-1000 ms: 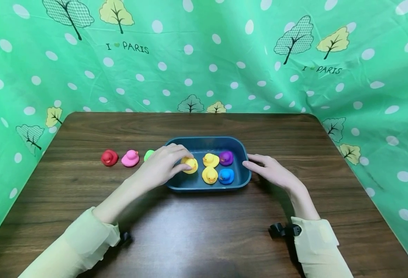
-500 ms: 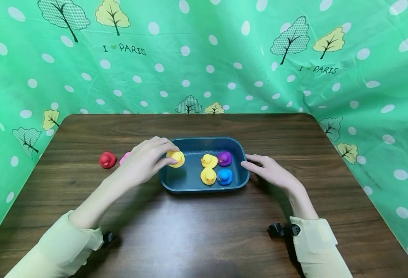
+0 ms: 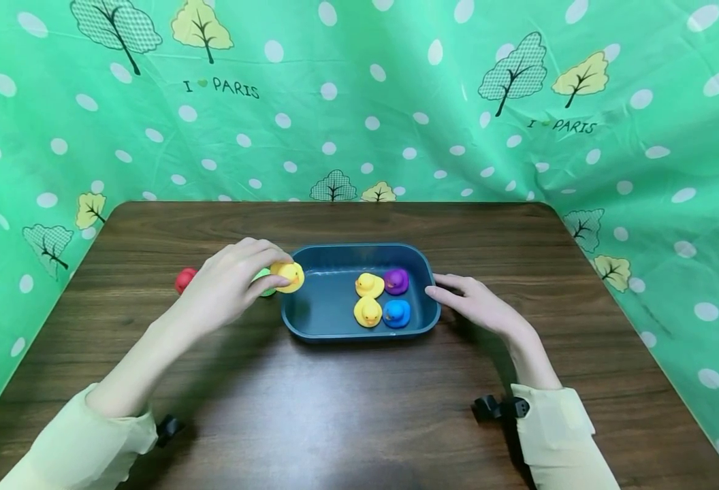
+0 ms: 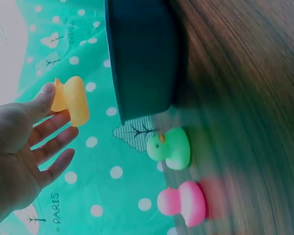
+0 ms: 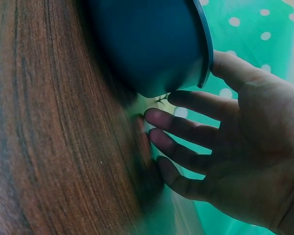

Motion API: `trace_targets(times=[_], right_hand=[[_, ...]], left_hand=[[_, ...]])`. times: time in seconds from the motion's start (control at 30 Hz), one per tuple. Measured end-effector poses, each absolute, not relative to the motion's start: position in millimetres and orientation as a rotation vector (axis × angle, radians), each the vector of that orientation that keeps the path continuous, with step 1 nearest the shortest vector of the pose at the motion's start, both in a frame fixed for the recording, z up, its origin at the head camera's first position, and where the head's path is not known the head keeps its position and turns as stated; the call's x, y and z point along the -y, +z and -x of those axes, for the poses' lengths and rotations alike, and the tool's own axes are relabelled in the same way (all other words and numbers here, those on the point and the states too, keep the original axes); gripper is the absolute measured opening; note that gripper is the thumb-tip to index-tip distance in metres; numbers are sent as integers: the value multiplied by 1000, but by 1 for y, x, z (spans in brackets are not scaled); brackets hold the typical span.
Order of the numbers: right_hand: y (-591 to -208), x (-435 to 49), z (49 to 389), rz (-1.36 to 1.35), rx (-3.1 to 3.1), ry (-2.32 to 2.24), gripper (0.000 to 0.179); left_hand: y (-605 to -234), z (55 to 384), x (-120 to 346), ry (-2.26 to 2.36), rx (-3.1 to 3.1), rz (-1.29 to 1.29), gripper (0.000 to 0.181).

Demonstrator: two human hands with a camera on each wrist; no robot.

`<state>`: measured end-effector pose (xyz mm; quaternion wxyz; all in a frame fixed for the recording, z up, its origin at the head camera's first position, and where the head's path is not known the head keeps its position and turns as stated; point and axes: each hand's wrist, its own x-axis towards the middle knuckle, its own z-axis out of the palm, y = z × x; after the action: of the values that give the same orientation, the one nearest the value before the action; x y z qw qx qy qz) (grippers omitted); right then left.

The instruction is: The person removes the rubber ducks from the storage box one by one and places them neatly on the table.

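Wooden tabletop [image 3: 359,408], yellow duck [image 3: 293,275] pinched at the tips of left grip [image 3: 229,273], right grip [image 3: 476,301] spread, apparently touching blue tray [image 3: 327,309]

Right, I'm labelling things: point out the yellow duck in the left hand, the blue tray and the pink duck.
Held yellow duck [image 4: 76,102], left wrist view: its body.
Blue tray [image 3: 329,309], head view: its bare floor.
Pink duck [image 4: 189,203], left wrist view: its body.

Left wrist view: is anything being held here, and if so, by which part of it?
Yes: the left hand pinches a yellow toy duck, with the thumb at its head; the opposing fingers' contact is partly hidden.
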<state>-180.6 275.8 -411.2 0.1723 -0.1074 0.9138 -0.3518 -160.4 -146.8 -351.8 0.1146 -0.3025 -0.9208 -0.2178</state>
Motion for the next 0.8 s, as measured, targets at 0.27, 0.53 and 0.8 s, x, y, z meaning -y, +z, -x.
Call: trace_targets(times=[0.27, 0.53, 0.8], right_hand=[[-412, -276, 181, 299, -2590, -995, 64], [-412, -276, 180, 308, -2591, -994, 64], [-412, -275, 180, 310, -2593, -993, 64]], left_hand=[[-357, 153, 167, -602, 2656, 866, 22], [-360, 150, 180, -602, 2637, 845, 26], [-366, 147, 188, -598, 2702, 810, 26]])
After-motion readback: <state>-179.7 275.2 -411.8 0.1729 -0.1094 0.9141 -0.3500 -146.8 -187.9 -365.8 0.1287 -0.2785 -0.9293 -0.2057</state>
